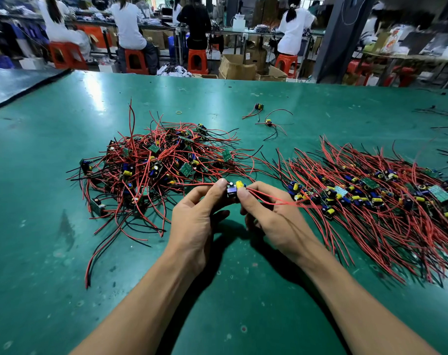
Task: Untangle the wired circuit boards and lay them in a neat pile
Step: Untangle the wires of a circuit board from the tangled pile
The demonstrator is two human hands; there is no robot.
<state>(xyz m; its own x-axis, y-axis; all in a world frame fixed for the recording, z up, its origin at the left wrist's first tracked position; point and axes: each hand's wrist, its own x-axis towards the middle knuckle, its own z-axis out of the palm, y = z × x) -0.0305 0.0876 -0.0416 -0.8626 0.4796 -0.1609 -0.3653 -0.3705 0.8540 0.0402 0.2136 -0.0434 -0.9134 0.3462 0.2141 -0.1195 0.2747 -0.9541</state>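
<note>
A small circuit board with a yellow part sits pinched between both thumbs and fingers, the left hand and right hand each closed on it above the green table. Its red wires trail right. A tangled heap lies left; a combed pile lies right.

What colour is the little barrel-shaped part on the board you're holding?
Yellow. The barrel-shaped part sits on the board, seen clearly in the head view.
</note>
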